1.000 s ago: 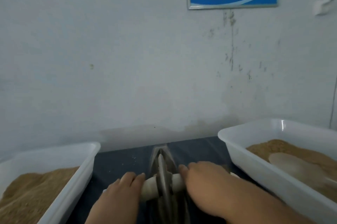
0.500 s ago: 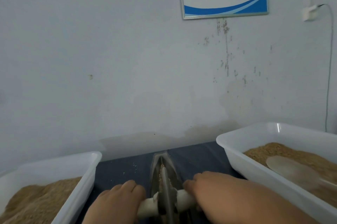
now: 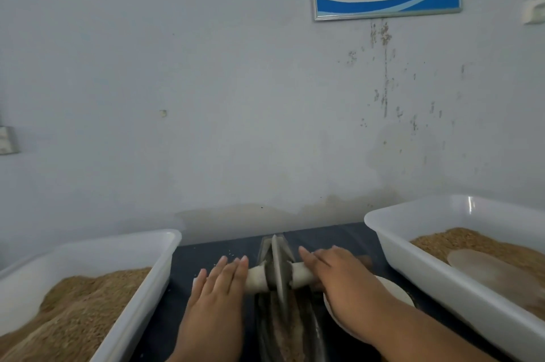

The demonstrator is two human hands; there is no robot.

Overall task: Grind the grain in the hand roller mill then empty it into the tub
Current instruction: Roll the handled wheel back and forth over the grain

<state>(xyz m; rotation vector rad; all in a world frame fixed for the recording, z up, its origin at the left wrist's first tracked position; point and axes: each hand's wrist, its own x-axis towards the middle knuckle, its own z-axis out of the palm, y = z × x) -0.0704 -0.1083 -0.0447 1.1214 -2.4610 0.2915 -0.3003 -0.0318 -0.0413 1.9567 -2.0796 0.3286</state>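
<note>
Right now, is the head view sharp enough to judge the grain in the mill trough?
Head view: light is flat and even; the trough blurs toward the bottom edge, so what's in it smears together; one small glare streak on the far wall of the right tub.

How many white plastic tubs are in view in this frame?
2. The left tub sits at the left edge, holding brown grain; the right tub holds grain and a pale scoop. The mill lies between them. More could sit outside the frame.
</note>
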